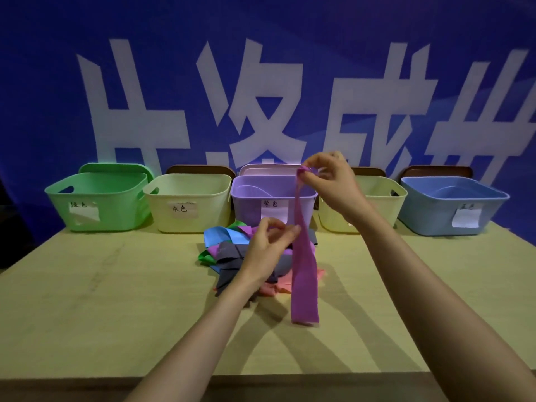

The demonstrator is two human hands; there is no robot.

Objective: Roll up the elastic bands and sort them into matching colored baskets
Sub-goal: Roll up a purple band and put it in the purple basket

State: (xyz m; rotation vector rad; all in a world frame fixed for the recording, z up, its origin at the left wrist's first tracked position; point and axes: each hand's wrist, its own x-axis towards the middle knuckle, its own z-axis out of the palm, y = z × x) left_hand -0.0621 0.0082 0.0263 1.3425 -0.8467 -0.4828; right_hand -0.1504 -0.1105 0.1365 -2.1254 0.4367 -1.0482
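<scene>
A long purple elastic band (304, 274) hangs straight down in front of the purple basket (249, 210). My right hand (327, 184) pinches its top end, held up above the basket's rim. My left hand (268, 245) is lower, with its fingertips at the band's left edge about a third of the way down. The band's bottom end hangs just over the table. Behind my left hand lies a pile of bands (229, 253) in blue, green, purple, grey and pink.
Five labelled baskets line the far edge of the wooden table (101, 300): green basket (98, 201), cream basket (188, 201), the purple one, a second cream basket (374, 204) partly hidden by my right arm, and blue basket (452, 207). A blue banner hangs behind.
</scene>
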